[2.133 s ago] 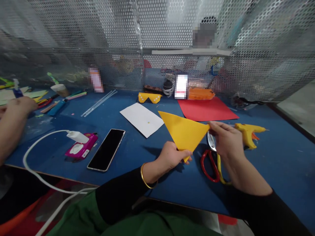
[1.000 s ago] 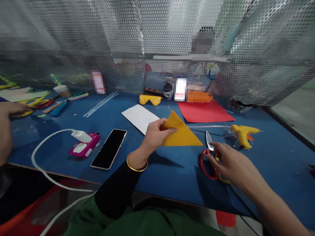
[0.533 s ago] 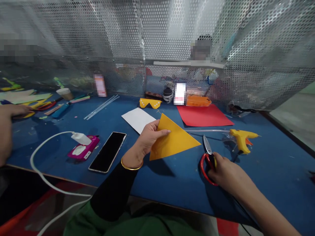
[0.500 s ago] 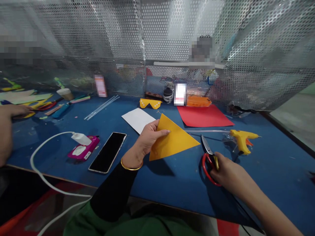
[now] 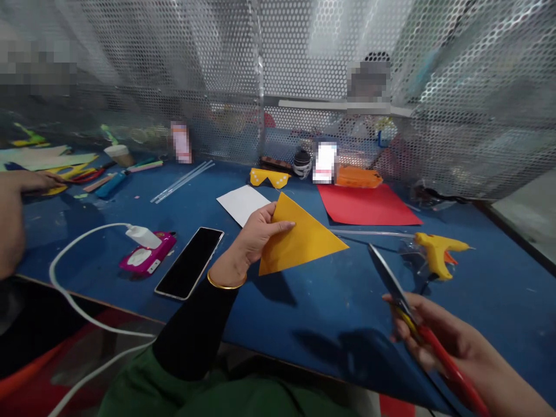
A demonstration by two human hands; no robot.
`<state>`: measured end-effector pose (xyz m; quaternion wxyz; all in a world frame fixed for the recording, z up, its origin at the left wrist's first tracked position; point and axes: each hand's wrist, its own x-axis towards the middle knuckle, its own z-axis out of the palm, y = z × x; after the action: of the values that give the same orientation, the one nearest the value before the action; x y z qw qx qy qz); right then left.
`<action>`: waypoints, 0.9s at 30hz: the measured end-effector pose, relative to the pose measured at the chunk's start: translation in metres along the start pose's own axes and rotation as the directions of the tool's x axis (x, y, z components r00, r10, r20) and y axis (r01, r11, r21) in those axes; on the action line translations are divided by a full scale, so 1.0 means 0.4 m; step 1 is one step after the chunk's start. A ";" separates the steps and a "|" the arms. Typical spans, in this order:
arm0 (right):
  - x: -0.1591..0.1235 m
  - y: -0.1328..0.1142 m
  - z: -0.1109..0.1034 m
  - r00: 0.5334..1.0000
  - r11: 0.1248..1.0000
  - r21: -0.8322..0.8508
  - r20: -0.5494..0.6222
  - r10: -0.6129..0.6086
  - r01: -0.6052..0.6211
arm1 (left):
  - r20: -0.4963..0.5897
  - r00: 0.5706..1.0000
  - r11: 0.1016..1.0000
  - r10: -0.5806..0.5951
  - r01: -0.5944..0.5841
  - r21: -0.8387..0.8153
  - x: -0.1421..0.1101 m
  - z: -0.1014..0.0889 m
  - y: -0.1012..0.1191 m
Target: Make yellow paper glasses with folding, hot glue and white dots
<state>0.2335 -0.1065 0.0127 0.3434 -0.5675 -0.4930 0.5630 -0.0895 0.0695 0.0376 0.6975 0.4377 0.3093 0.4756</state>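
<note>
Pinched in my left hand (image 5: 259,230) is a yellow triangular sheet of paper (image 5: 299,240), held above the blue table with its sharp corner pointing right. My right hand (image 5: 447,333) grips a pair of scissors (image 5: 393,284) with red and yellow handles, raised over the table's front right, blades pointing up and to the left. The blades look closed and are apart from the yellow paper. Behind my left hand lies a white sheet of paper (image 5: 242,204), partly covered by the hand.
A yellow glue gun (image 5: 436,255) lies at right, near red paper (image 5: 369,205). Yellow paper glasses (image 5: 269,177) lie at the back. A black-screened phone (image 5: 191,263) and a pink power socket (image 5: 150,255) with a white cable are at left. A co-worker's hand (image 5: 39,180) is far left.
My right hand has lifted the scissors off the table and turned them, moving right and toward me. My left hand still holds the yellow paper, barely shifted.
</note>
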 end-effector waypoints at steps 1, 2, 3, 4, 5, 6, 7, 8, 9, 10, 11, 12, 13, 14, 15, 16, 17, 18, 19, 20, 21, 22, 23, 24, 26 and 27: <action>-0.004 -0.001 0.003 0.999 1.000 0.017 0.038 -0.001 0.001 | 0.005 1.000 1.000 0.015 -0.015 0.005 -0.001 0.001 0.002; -0.009 -0.003 0.008 0.998 0.999 0.039 0.064 -0.013 0.011 | 0.010 0.999 0.999 0.031 -0.031 0.010 -0.002 0.002 0.004; -0.013 -0.006 0.012 0.996 0.998 0.063 0.079 -0.030 0.025 | 0.017 0.999 0.999 0.043 -0.043 0.016 -0.003 0.003 0.006; -0.017 -0.009 0.016 0.995 0.996 0.078 0.086 -0.048 0.042 | 0.023 0.998 0.998 0.054 -0.054 0.021 -0.004 0.004 0.007; -0.022 -0.011 0.019 0.993 0.996 0.076 0.098 -0.063 0.056 | 0.029 0.998 0.998 0.063 -0.064 0.024 -0.005 0.005 0.008; -0.026 -0.011 0.021 0.991 0.996 0.059 0.112 -0.073 0.067 | 0.032 0.997 0.997 0.072 -0.073 0.026 -0.006 0.006 0.008; -0.031 -0.009 0.021 0.989 0.997 0.032 0.122 -0.079 0.076 | 0.032 0.996 0.996 0.078 -0.079 0.028 -0.007 0.006 0.009; -0.036 -0.004 0.019 0.989 0.996 0.004 0.121 -0.085 0.085 | 0.031 0.996 0.996 0.084 -0.085 0.031 -0.007 0.006 0.008; -0.041 0.003 0.017 0.990 0.996 -0.018 0.107 -0.089 0.091 | 0.028 0.996 0.995 0.090 -0.091 0.034 -0.008 0.006 0.008; -0.046 0.012 0.014 0.993 0.996 -0.033 0.083 -0.086 0.089 | 0.027 0.995 0.995 0.093 -0.094 0.039 -0.008 0.006 0.008; -0.050 0.021 0.010 0.995 0.996 -0.042 0.056 -0.079 0.082 | 0.030 0.995 0.995 0.092 -0.093 0.044 -0.009 0.006 0.007; -0.054 0.030 0.008 0.997 0.996 -0.046 0.033 -0.076 0.077 | 0.035 0.995 0.995 0.088 -0.090 0.049 -0.009 0.006 0.007; -0.056 0.035 0.006 0.997 0.996 -0.049 0.018 -0.078 0.078 | 0.041 0.996 0.995 0.081 -0.084 0.056 -0.010 0.006 0.007; -0.058 0.037 0.006 0.997 0.995 -0.054 0.015 -0.082 0.083 | 0.047 0.996 0.995 0.071 -0.074 0.065 -0.010 0.007 0.007; -0.059 0.035 0.008 0.996 0.994 -0.059 0.019 -0.086 0.087 | 0.052 0.997 0.995 0.058 -0.062 0.077 -0.011 0.008 0.007; -0.058 0.029 0.011 0.996 0.994 -0.062 0.025 -0.084 0.085 | 0.056 0.997 0.994 0.046 -0.051 0.092 -0.012 0.009 0.007; -0.058 0.020 0.015 0.997 0.995 -0.063 0.029 -0.071 0.072 | 0.056 0.998 0.994 0.035 -0.041 0.106 -0.013 0.010 0.007; -0.056 0.009 0.020 0.998 0.997 -0.060 0.031 -0.049 0.050 | 0.055 0.998 0.993 0.027 -0.033 0.118 -0.014 0.012 0.007; -0.053 0.000 0.025 0.999 0.998 -0.051 0.035 -0.027 0.029 | 0.053 0.998 0.992 0.019 -0.026 0.127 -0.015 0.013 0.007; -0.049 -0.009 0.029 0.999 0.999 -0.035 0.044 -0.020 0.022 | 0.053 0.998 0.991 0.016 -0.022 0.132 -0.015 0.014 0.007; -0.045 -0.014 0.032 0.998 0.999 -0.019 0.054 -0.026 0.027 | 0.055 0.998 0.991 0.011 -0.019 0.136 -0.016 0.014 0.006; -0.040 -0.018 0.034 0.996 0.999 -0.006 0.075 -0.038 0.038 | 0.059 0.998 0.990 0.005 -0.013 0.140 -0.016 0.015 0.006; -0.035 -0.020 0.035 0.994 0.999 0.002 0.100 -0.052 0.053 | 0.064 0.998 0.990 -0.001 -0.008 0.142 -0.017 0.015 0.005; -0.030 -0.021 0.036 0.990 0.998 0.005 0.126 -0.061 0.061 | 0.068 0.998 0.989 -0.007 -0.003 0.145 -0.017 0.016 0.004; -0.022 -0.026 0.038 0.984 0.998 -0.007 0.168 -0.054 0.056 | 0.074 0.997 0.989 -0.017 0.005 0.147 -0.017 0.016 0.003; -0.019 -0.031 0.040 0.982 0.998 -0.020 0.183 -0.047 0.052 | 0.078 0.997 0.989 -0.021 0.009 0.147 -0.017 0.016 0.002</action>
<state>0.2166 -0.1128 0.0248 0.3037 -0.5051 -0.5433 0.5979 -0.0869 0.0611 0.0412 0.6787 0.5042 0.3186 0.4286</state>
